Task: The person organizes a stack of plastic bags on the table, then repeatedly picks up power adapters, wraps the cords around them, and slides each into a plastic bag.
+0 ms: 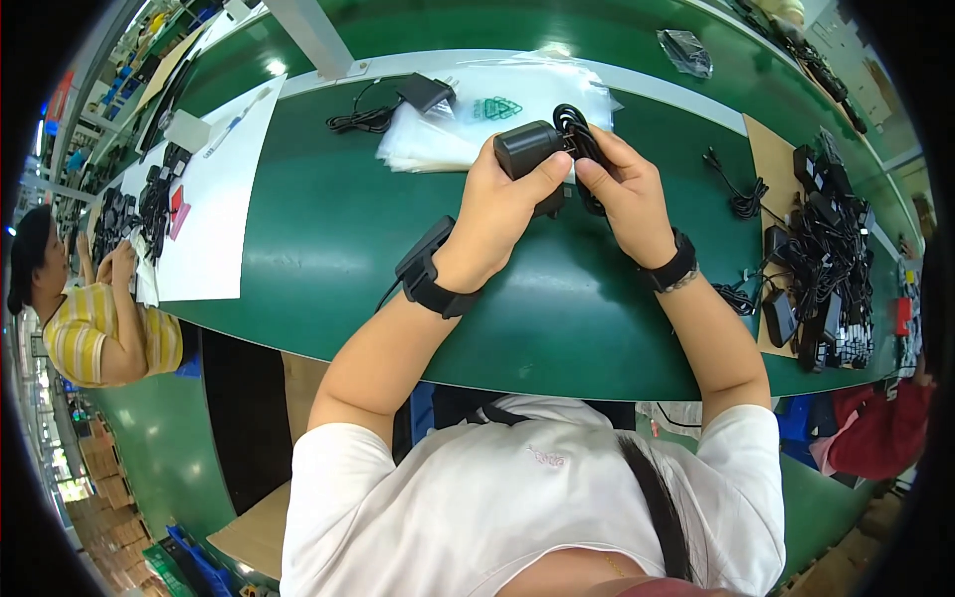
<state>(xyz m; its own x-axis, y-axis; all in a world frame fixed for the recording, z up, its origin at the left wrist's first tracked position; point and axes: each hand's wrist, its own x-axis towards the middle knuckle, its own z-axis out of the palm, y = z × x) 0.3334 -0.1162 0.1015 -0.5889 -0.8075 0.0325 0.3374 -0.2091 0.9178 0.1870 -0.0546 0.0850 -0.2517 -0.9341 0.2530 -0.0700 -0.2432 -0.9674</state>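
Above the green table, my left hand (pixel 509 194) is closed round a black power adapter (pixel 527 147), its thumb along the body. My right hand (pixel 632 191) pinches a bundled black cable (pixel 575 127), which hangs in loops beside the adapter. Both hands are close together, with the metal prongs showing between them. Just beyond lies a stack of clear plastic bags (pixel 438 134) with a green printed mark. Another black adapter (pixel 426 95) with a coiled cord rests on the stack's left corner. Dark bands are strapped on both wrists.
To the right, a heap of black adapters and cables (pixel 826 259) lies on brown cardboard (pixel 764 149). A loose coiled cable (pixel 744 197) sits beside it. At left, a white sheet (pixel 234 214) covers the table, where a person in a striped top (pixel 109 333) handles items. A bagged item (pixel 686 52) lies farther back.
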